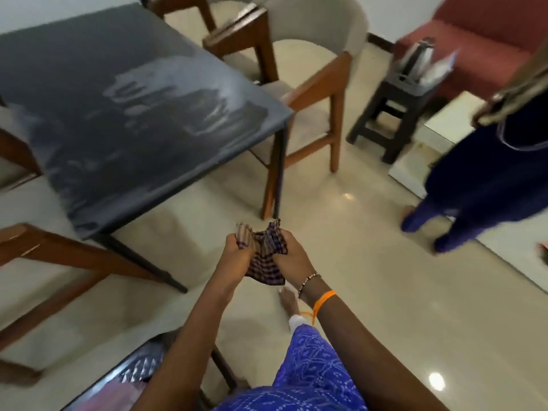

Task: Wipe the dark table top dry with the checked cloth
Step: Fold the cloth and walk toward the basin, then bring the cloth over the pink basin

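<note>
We grip the bunched purple-and-cream checked cloth with both our left hand and right hand over the floor, beside the wet-streaked dark table top.

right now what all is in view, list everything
table top: 1, dark grey with pale wet streaks, upper left
checked cloth: 1, purple and beige, bunched between both hands, off the table, over the floor
chairs: several, brown wood with cream seats, around the table
stool: 1, dark, right of the table, blurred items on top
sofa: 1, red, upper right
second person: 1, dark blue clothes, right edge
floor: cream, glossy
left hand: grips the cloth
right hand: grips the cloth
</note>
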`<state>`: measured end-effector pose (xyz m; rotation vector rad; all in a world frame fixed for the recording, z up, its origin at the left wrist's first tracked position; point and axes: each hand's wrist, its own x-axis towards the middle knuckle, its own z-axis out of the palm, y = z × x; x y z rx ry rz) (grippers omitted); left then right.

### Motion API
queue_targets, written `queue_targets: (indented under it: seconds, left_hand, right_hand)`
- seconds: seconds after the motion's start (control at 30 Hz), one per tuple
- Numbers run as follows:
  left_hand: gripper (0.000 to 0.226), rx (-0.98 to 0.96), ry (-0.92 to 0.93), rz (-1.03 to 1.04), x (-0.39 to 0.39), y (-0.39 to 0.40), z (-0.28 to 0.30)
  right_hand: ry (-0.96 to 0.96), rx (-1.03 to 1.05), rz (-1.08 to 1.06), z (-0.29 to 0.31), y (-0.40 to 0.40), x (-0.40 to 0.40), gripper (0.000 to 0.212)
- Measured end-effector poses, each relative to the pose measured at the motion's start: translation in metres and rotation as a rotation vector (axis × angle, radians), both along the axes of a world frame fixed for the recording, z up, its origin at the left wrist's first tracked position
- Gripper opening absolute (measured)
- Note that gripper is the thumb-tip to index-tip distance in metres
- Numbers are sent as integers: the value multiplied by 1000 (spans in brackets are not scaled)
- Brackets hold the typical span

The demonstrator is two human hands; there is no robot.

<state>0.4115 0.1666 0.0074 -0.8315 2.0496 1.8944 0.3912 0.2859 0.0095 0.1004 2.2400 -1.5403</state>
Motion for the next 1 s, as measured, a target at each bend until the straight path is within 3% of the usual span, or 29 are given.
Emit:
queue_targets:
  seconds: [0.23, 0.33, 0.43, 0.6, 0.8, 1.0]
  left_hand:
    - [15, -61, -44, 258, -90, -33, 7]
    - [37, -41, -73, 399, -100, -48, 7]
    - [45, -40, -69, 602, -90, -58, 3]
    - [38, -61, -153, 936, -50, -79, -13]
    - [21, -69, -87, 1354, 22, -89, -21]
    - [29, 29, -75, 1686, 114, -81, -39]
  right_hand:
    - [-50, 69, 431, 1, -43, -139, 35]
    - [-37, 71, 568, 6, -73, -175, 30]
    - [-54, 65, 752, 5, -108, -183, 33]
    - [-72, 85, 1065, -7, -163, -155, 34]
    - [-35, 165, 1415, -25, -217, -83, 44]
    - [21, 246, 1746, -52, -254, 19, 44]
